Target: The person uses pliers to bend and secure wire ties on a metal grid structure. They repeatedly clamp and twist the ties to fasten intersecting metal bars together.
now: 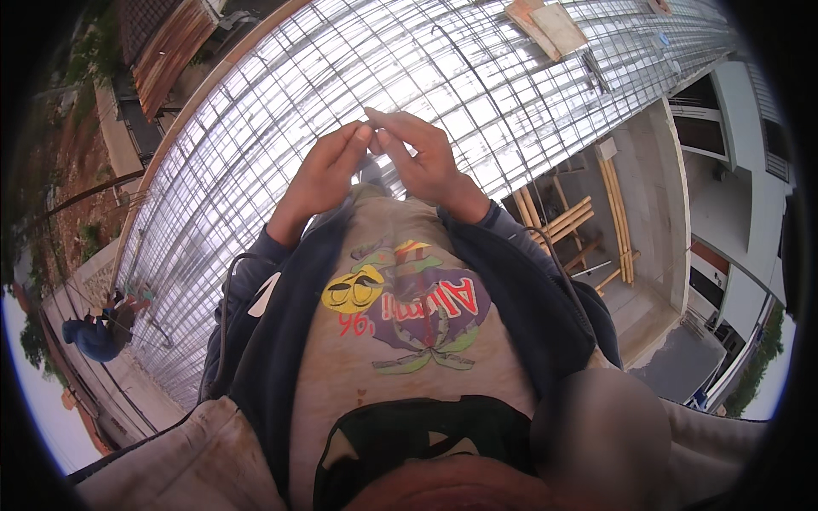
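My left hand [331, 168] and my right hand [428, 159] meet in front of my body, above a grid of steel reinforcing bars [281, 94]. The fingers of both are curled and pinched, thumbs close together at the fingertips. Whatever lies between them, if anything, is too small or hidden to make out. Beneath the bars is a bright, shiny ribbed sheet. Dark sleeves of an open jacket [281, 315] cover my forearms, and a stained printed shirt [426, 230] shows between its sides.
Wooden boards [558, 30] lie on the bars at the far right. To the right drops an opening with bamboo poles [615, 217] and a block wall [652, 179]. A person in blue [98, 336] is at the left edge. A long board edge [183, 111] borders the grid's left side.
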